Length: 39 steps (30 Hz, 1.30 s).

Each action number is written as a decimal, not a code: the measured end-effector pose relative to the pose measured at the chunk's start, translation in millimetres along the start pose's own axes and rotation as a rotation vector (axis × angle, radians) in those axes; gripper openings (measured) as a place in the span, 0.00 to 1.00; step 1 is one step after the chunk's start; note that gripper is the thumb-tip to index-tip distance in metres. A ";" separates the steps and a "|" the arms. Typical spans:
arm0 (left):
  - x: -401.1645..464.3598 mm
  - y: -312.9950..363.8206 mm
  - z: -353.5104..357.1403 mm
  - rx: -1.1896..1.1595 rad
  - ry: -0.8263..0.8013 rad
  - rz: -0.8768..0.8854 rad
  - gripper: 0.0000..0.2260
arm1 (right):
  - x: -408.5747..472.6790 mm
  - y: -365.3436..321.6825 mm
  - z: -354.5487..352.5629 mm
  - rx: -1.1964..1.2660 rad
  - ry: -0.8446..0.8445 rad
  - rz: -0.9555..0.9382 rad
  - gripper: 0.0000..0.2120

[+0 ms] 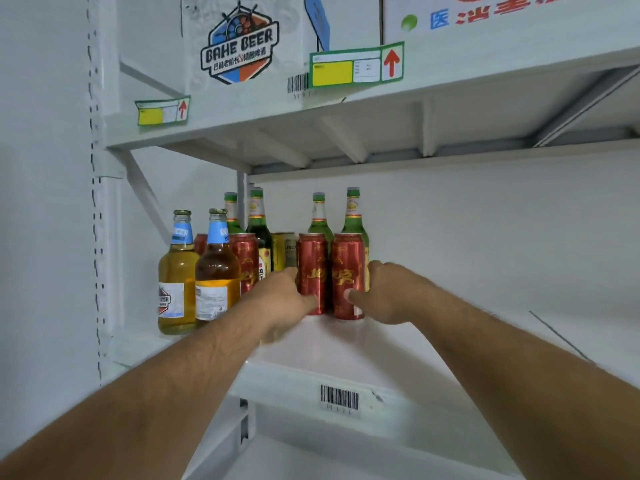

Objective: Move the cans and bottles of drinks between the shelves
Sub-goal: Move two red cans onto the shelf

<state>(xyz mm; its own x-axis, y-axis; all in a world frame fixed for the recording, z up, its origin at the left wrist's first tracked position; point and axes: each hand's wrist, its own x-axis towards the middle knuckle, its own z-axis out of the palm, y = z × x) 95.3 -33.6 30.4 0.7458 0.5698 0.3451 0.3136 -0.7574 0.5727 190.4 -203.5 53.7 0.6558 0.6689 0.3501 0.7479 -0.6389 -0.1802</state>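
Two red cans stand side by side on the white shelf (398, 344). My left hand (282, 299) wraps the left red can (313, 268), thumb across its front. My right hand (384, 292) wraps the right red can (348, 268) the same way. Both cans stand upright on the shelf surface. Behind them rise two green bottles (353, 216). To the left stand two amber bottles with blue neck labels (216, 268), a third red can (244, 258), more green bottles (258, 220) and gold cans (282, 249).
The shelf above (311, 133) hangs low over the bottle tops and carries a BAHE BEER carton (239, 46). White upright (104, 237) bounds the left side. The shelf stretches bare to the right of the cans. A barcode label (339, 400) marks the front edge.
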 end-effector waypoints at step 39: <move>85.8 -20.5 21.4 -0.735 -0.196 0.107 0.19 | 49.8 -4.6 -1.3 0.829 0.547 0.406 0.19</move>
<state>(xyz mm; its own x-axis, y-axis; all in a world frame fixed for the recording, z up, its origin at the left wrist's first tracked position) 165.5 24.0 32.3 0.8622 0.3862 0.3277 -0.1867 -0.3592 0.9144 219.5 -167.7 73.2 0.8899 0.0721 0.4504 0.4558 -0.1809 -0.8715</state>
